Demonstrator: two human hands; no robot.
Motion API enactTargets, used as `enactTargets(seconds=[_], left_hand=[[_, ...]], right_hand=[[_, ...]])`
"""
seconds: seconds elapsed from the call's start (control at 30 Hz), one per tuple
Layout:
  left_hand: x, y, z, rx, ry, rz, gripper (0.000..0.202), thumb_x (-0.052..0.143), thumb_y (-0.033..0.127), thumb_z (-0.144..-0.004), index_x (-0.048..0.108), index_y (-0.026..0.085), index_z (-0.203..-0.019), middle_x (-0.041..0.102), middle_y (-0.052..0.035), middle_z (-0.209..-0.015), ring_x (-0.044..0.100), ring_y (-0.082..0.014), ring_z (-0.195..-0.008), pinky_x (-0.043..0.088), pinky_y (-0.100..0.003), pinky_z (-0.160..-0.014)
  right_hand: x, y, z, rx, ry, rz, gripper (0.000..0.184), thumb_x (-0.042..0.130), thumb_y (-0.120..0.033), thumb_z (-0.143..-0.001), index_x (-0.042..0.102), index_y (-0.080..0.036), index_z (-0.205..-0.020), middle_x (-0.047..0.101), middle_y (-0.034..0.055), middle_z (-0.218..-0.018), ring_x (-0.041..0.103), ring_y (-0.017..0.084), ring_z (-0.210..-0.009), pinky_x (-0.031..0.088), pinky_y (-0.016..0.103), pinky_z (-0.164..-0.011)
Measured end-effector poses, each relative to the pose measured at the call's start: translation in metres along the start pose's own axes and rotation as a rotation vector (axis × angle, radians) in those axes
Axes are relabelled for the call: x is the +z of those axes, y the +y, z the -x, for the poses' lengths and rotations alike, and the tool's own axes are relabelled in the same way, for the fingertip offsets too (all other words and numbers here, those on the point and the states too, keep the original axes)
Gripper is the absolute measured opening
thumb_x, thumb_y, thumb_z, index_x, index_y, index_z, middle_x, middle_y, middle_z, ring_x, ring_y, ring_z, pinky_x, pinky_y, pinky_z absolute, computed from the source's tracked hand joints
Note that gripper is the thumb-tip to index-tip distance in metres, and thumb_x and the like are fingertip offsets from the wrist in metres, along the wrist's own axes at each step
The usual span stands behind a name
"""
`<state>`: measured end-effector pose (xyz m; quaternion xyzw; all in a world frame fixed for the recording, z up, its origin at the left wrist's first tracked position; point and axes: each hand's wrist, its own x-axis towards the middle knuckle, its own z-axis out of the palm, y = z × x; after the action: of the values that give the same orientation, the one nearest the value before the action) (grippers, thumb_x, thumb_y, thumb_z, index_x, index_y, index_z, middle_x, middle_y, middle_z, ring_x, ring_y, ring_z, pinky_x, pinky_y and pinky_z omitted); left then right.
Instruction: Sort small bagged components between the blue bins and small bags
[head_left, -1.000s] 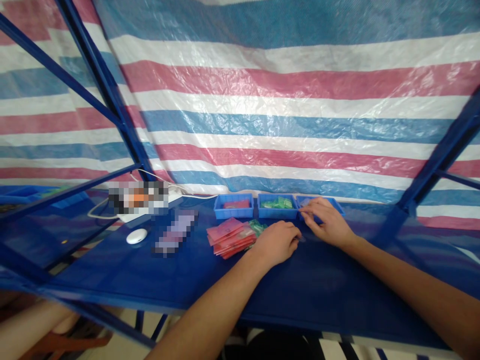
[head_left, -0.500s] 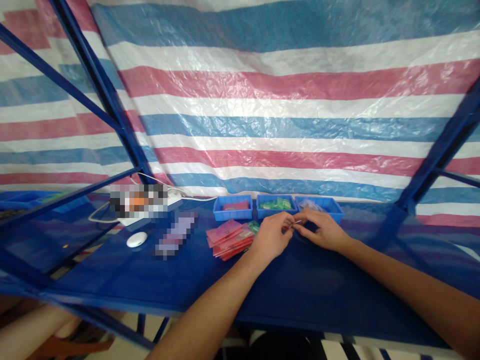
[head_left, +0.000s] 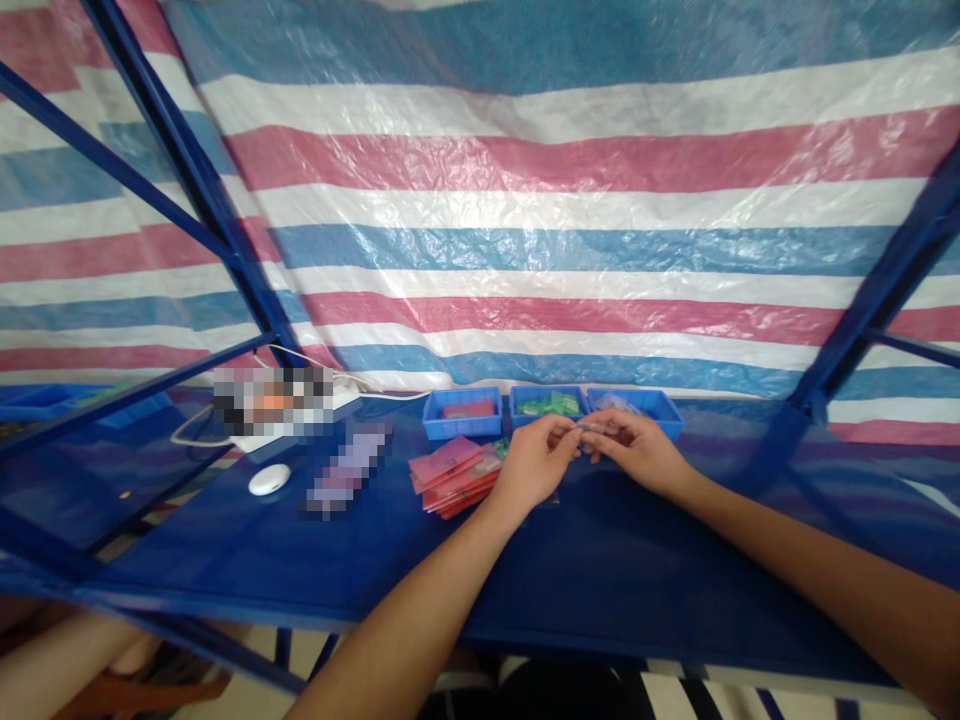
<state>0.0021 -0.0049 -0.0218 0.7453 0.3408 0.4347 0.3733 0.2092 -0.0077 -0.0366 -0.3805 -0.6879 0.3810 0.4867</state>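
Observation:
My left hand point(head_left: 534, 462) and my right hand point(head_left: 637, 450) meet fingertip to fingertip above the blue table point(head_left: 600, 560). Both pinch a small thin clear item point(head_left: 589, 428) between them; I cannot make out what it is. A stack of red packets point(head_left: 452, 474) lies just left of my left hand, with a green packet point(head_left: 501, 446) at its edge. Behind the hands stand three small blue trays: one with red packets point(head_left: 461, 412), one with green packets point(head_left: 547, 404), one with clear pieces point(head_left: 645, 405).
A white round object point(head_left: 269, 479) and a white power strip with cable point(head_left: 337, 400) lie at the left, beside blurred patches. Blue frame bars point(head_left: 195, 190) rise on both sides. A striped tarpaulin point(head_left: 562, 200) hangs behind. Another person's limb point(head_left: 52, 665) shows at lower left.
My right hand came back from the right-hand tray toward the middle. My left hand lifted off the table to meet it, and both now pinch the small item slightly higher.

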Motion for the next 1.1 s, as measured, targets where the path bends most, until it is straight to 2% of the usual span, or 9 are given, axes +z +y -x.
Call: enactTargets(seconds=[0.13,0.2,0.3,0.47,0.67,0.83,1.1], left_hand=[[0.0,0.005,0.001,-0.016,0.006,0.021,0.029,0.064,0.045,-0.096,0.07,0.02,-0.109,0.079,-0.0064,-0.1,0.076,-0.0201,-0.089,0.061,-0.029,-0.08],[0.001,0.005,0.001,-0.011,0.004,0.015,0.026,0.069,0.04,-0.093,0.069,0.019,-0.109,0.079,-0.006,-0.099,0.076,-0.0197,-0.088,0.06,-0.029,-0.081],[0.002,0.002,0.0,-0.01,0.013,-0.011,0.019,0.067,0.03,-0.093,0.068,0.019,-0.108,0.078,-0.0054,-0.097,0.075,-0.0185,-0.086,0.059,-0.028,-0.079],[0.0,0.0,-0.001,-0.011,0.003,-0.043,0.015,0.063,0.03,-0.095,0.069,0.019,-0.102,0.077,-0.0049,-0.093,0.074,-0.0176,-0.082,0.058,-0.027,-0.075],[0.0,0.003,-0.002,-0.027,0.047,-0.053,0.02,0.067,0.028,-0.092,0.068,0.019,-0.11,0.077,-0.0064,-0.098,0.075,-0.0182,-0.088,0.059,-0.027,-0.076],[0.0,0.005,-0.002,0.005,0.092,-0.052,0.022,0.066,0.021,-0.091,0.066,0.019,-0.113,0.076,-0.0068,-0.102,0.074,-0.0171,-0.092,0.06,-0.028,-0.082],[0.002,0.011,-0.001,0.018,0.092,-0.121,0.022,0.063,0.016,-0.088,0.065,0.02,-0.11,0.075,-0.0038,-0.097,0.072,-0.0156,-0.088,0.057,-0.024,-0.075]], right_hand=[[0.003,-0.002,-0.001,0.047,0.032,-0.081,0.036,0.074,-0.055,-0.088,0.07,-0.024,-0.106,0.074,0.0027,-0.079,0.07,0.02,-0.067,0.061,0.036,-0.068],[0.004,-0.003,-0.002,0.083,0.043,-0.13,0.036,0.071,-0.057,-0.09,0.071,-0.023,-0.101,0.073,0.0025,-0.077,0.069,0.019,-0.066,0.061,0.036,-0.067],[0.005,-0.004,-0.002,0.089,0.044,-0.169,0.036,0.071,-0.057,-0.09,0.071,-0.022,-0.1,0.071,0.0021,-0.077,0.068,0.018,-0.065,0.059,0.034,-0.065],[0.006,-0.001,-0.002,0.04,0.022,-0.223,0.044,0.086,-0.045,-0.079,0.067,-0.026,-0.114,0.077,0.0048,-0.104,0.072,0.021,-0.084,0.058,0.032,-0.066],[0.002,0.002,-0.003,0.087,0.069,-0.138,0.038,0.082,-0.053,-0.08,0.071,-0.021,-0.097,0.073,0.0021,-0.079,0.067,0.017,-0.062,0.058,0.035,-0.066],[0.005,-0.003,-0.002,0.095,0.052,-0.166,0.041,0.085,-0.051,-0.077,0.07,-0.021,-0.099,0.072,0.0016,-0.08,0.066,0.017,-0.064,0.058,0.034,-0.064],[0.005,0.004,-0.002,0.09,-0.011,-0.2,0.037,0.085,-0.044,-0.078,0.07,-0.022,-0.103,0.074,0.0034,-0.088,0.069,0.018,-0.075,0.058,0.033,-0.066]])
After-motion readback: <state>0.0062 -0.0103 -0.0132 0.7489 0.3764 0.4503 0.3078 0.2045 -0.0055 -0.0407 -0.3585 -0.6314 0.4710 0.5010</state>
